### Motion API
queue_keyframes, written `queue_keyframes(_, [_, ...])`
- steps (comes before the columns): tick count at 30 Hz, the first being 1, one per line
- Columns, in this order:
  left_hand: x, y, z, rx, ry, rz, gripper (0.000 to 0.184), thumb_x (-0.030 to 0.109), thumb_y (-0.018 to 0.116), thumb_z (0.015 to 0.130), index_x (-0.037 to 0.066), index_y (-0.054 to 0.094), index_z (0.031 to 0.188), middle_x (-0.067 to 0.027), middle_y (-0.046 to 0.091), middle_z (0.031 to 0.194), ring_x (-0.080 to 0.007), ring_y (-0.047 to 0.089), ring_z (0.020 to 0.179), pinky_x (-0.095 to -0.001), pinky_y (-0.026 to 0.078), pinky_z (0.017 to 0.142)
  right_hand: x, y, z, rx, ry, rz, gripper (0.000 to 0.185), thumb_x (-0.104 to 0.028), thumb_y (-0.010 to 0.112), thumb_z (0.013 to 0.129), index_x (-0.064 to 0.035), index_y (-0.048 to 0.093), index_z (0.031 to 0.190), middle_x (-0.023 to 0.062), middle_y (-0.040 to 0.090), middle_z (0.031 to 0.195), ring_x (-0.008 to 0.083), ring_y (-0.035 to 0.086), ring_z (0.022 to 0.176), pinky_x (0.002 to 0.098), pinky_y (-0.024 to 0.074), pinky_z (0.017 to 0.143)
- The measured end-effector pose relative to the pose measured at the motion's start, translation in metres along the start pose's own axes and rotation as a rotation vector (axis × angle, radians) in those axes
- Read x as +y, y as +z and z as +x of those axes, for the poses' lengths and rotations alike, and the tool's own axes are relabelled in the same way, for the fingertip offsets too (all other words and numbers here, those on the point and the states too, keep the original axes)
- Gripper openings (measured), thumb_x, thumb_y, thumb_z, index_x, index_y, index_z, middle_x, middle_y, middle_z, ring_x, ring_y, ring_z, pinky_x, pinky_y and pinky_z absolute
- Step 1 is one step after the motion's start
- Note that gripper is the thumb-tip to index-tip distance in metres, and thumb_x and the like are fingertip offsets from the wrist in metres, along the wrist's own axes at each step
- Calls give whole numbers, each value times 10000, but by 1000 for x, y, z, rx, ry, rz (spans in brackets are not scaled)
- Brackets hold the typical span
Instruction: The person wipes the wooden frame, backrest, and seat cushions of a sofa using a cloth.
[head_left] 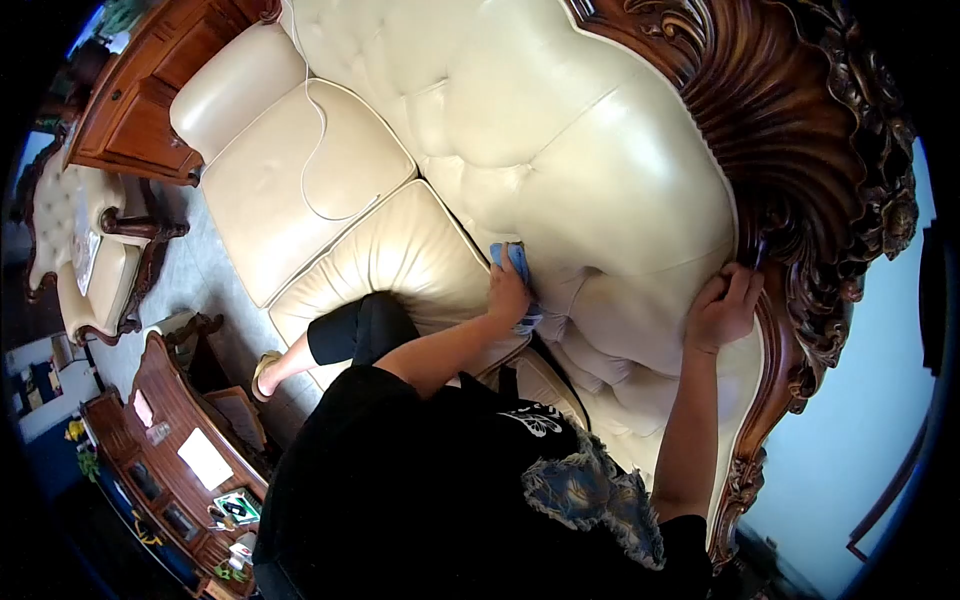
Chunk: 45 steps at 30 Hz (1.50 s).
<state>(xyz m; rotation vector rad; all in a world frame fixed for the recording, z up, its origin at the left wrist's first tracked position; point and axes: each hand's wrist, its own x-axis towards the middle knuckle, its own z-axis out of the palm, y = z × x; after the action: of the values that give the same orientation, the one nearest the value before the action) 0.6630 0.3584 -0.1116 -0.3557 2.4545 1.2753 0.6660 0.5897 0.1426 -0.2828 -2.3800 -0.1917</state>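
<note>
My left hand (509, 292) is closed round a blue cloth (511, 258) and presses it against the tufted backrest (640, 170) of a cream leather sofa, just above the seat cushion (390, 250). Farther right, my right hand (722, 308) rests at the backrest's edge, its fingers bent in against the carved dark wood frame (790, 130). A thin dark sliver shows at those fingertips, too small to name. My bent knee in black trousers (385, 325) leans on the seat cushion.
A white cable (322, 130) hangs down the backrest and curls over the far seat cushion (290, 180). To the left stand a wooden cabinet (150, 110), a tufted armchair (105, 280) and a wooden desk (165, 400) with papers. A pale blue wall (850, 440) is at right.
</note>
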Motion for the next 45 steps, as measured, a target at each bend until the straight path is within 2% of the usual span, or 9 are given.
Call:
queue_keyframes(3, [-23, 0, 23, -91, 74, 16, 905, 3, 642, 819, 53, 129, 1563, -319, 475, 1267, -489, 512, 1189, -524, 449, 974, -3, -3, 0, -6, 2, 23, 131, -158, 557, 873, -141, 630, 980, 104, 604, 1032, 357, 648, 807, 465, 529, 598])
queue_keyframes(10, [25, -56, 48, 241, 44, -243, 921, -55, 628, 769, -29, 142, 1552, -358, 452, 1382, -516, 487, 1237, -494, 416, 1042, -8, -5, 3, 47, -21, 29, 142, -106, 576, 830, -138, 634, 955, 92, 607, 1002, 333, 647, 789, 452, 524, 584])
queue_keyframes(13, [12, -76, 91, 633, 446, 21, 1008, -60, 649, 716, 38, 148, 1585, -307, 504, 1287, -506, 558, 1049, -531, 481, 874, -5, -4, 0, 34, -2, 31, 140, -94, 577, 814, -133, 633, 937, 92, 608, 988, 332, 646, 779, 448, 523, 581])
queue_keyframes(21, [-58, -87, 204, 283, 5, 275, 903, 39, 697, 790, 51, 196, 1541, -244, 509, 1347, -426, 564, 1189, -494, 475, 1016, -5, -3, 2, 51, -39, 63, 136, -58, 554, 820, -110, 639, 913, 96, 601, 960, 322, 636, 754, 423, 511, 579])
queue_keyframes(25, [-134, -13, 223, -69, -223, -66, 863, 116, 701, 790, -21, 205, 1483, -314, 485, 1398, -445, 519, 1277, -481, 438, 1070, -5, -2, 2, 61, -67, 59, 133, -41, 552, 844, -100, 644, 920, 88, 599, 954, 313, 639, 762, 414, 507, 592])
queue_keyframes(31, [-103, 13, 110, -241, -111, -187, 796, 81, 641, 789, -49, 233, 1459, -321, 546, 1333, -460, 541, 1250, -472, 453, 1045, 0, -1, -3, 43, -30, 45, 137, -88, 593, 821, -145, 631, 940, 92, 611, 996, 320, 652, 800, 426, 535, 584])
queue_keyframes(35, [-111, 46, 81, -344, -51, -317, 860, 53, 726, 728, 10, 315, 1483, -218, 555, 1364, -366, 566, 1226, -409, 480, 1008, 6, -2, -1, -23, 8, -1, 141, -76, 603, 822, -166, 611, 929, 77, 602, 984, 311, 657, 790, 409, 548, 581])
queue_keyframes(41, [48, -106, -8, -530, -198, -832, 657, 48, 700, 819, -91, 402, 1388, -232, 635, 1135, -347, 659, 999, -411, 570, 904, 5, 3, -2, 102, -38, -23, 100, -129, 581, 849, -193, 577, 925, 52, 566, 950, 284, 648, 724, 405, 540, 550])
queue_keyframes(45, [68, -208, -39, -431, -120, -930, 438, 166, 693, 865, -67, 538, 1202, -186, 675, 992, -307, 690, 816, -419, 596, 840, 10, -8, -3, 50, -42, 17, 76, -167, 541, 879, -177, 581, 942, 73, 581, 973, 275, 653, 708, 400, 532, 531])
